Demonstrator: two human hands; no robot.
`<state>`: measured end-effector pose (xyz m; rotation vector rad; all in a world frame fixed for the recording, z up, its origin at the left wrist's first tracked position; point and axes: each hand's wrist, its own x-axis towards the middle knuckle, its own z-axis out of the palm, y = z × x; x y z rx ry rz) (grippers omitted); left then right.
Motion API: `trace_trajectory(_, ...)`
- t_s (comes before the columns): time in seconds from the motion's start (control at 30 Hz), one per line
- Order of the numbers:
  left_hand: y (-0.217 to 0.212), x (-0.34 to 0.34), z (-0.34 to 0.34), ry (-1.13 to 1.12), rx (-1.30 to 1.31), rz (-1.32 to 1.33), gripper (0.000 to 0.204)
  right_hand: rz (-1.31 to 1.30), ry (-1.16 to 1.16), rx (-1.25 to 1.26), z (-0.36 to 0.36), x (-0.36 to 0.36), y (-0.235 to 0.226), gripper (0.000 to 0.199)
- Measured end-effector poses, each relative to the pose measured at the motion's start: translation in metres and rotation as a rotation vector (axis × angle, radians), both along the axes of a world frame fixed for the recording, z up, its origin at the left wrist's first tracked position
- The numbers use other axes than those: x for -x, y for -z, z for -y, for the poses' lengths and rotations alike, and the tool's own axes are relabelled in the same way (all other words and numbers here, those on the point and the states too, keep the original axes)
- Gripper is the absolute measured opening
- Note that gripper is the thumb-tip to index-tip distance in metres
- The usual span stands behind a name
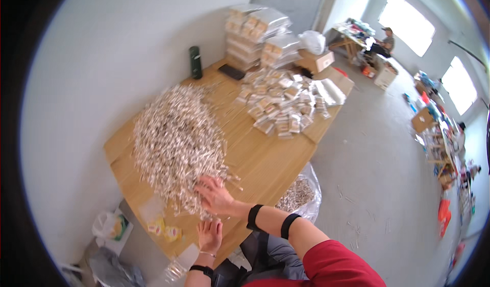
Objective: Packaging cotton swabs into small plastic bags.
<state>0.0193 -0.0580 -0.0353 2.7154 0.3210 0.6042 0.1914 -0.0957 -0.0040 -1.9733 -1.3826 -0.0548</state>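
Note:
A large heap of thin pale sticks (176,139), which look like cotton swabs, covers the left side of the wooden table. My right hand (215,196) lies on the heap's near right edge, fingers spread over the sticks. Just below it, my left hand (209,236) rests at the near edge of the heap with its fingers stretched forward. Neither hand visibly grips a stick, though some fingertips are partly hidden or blurred. Yellow packets (164,230) and a clear plastic sheet (152,209) lie left of my left hand.
Many small filled bags (286,100) spread over the table's far right, before stacked clear packs (260,34). A dark bottle (195,62) and black phone (231,72) stand near the wall. A clear bag of sticks (298,194) sits beside the table. Another person (386,43) sits far off.

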Motion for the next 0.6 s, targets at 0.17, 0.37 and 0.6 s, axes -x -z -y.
trace_trajectory(0.17,0.003,-0.018,0.007,0.042,0.0,0.001,0.012,0.039,0.112,0.254,0.024,-0.044,-0.006,0.047)
trace_trajectory(0.37,0.008,-0.008,0.003,0.015,-0.053,0.063,0.012,0.056,0.368,0.397,0.024,-0.05,-0.017,0.049)
trace_trajectory(0.6,-0.018,-0.029,0.009,0.029,0.062,0.092,0.008,0.184,-0.12,0.484,0.051,-0.022,-0.01,0.05)
